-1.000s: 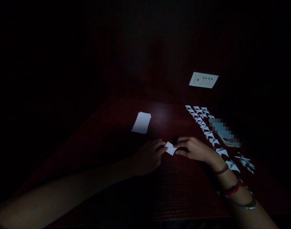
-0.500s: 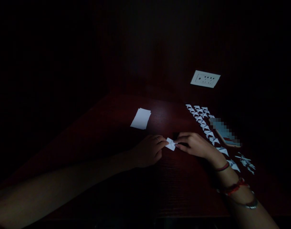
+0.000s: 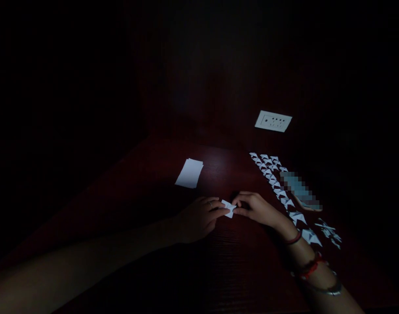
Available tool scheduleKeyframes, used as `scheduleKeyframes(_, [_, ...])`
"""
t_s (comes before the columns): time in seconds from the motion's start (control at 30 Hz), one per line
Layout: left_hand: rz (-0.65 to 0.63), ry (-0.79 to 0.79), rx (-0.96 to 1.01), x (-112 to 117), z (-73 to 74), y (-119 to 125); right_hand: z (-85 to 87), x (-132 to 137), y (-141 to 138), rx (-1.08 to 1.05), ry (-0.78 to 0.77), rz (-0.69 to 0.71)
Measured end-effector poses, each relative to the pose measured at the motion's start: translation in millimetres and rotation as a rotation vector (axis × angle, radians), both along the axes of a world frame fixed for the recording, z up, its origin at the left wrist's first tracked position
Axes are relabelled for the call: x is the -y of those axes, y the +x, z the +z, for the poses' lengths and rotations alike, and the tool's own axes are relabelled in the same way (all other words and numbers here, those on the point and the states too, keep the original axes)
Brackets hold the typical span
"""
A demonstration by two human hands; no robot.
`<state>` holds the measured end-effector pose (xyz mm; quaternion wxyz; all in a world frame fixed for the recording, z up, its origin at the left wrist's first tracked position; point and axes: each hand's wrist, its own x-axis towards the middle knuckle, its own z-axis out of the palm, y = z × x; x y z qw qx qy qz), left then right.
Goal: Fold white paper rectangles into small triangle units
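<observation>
A small white folded paper piece (image 3: 228,208) lies on the dark red wooden table (image 3: 239,261) between my two hands. My left hand (image 3: 199,218) pinches its left side with the fingertips, a ring on one finger. My right hand (image 3: 256,208) presses on its right side with curled fingers; red thread bands and a metal bangle sit on that wrist. The scene is very dim.
A small stack of white paper sheets (image 3: 189,173) lies behind my left hand. Rows of several folded white paper pieces (image 3: 274,176) run along the right, next to a phone (image 3: 299,191). A white wall socket plate (image 3: 273,121) sits behind the table.
Both hands kept hold of the paper piece, which now looks narrower and more folded. The view has tilted, so everything sits slightly lower and further left.
</observation>
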<state>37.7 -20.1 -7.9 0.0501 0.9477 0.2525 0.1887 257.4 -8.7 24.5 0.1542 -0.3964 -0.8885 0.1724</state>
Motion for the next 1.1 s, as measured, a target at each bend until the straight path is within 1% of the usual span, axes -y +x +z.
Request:
scheduleKeyframes(0.1, [0.023,0.009,0.012,0.8,1.5,-0.2,-0.1,0.4,-2.2,-0.015,-0.021,-0.012])
scheduleKeyframes(0.33, [0.075,0.015,0.017,3.0,-2.2,-1.7,-1.5,1.2,-5.9,-0.047,-0.040,-0.051])
scheduleKeyframes(0.63, [0.064,-0.023,0.007,3.3,0.3,-1.7,-3.1,1.1,-8.6,-0.044,-0.055,-0.072])
scheduleKeyframes(0.8, [0.048,-0.001,-0.004,2.0,-1.5,-3.3,-4.8,1.2,-8.7,-0.058,-0.082,-0.063])
scheduleKeyframes(0.93, [0.051,0.012,-0.013,2.4,-3.0,-4.8,-2.1,2.1,-9.7,-0.074,-0.102,-0.039])
scheduleKeyframes(1.1, [0.033,0.015,-0.010,2.8,1.4,-4.4,2.5,4.9,-10.7,-0.071,-0.084,-0.023])
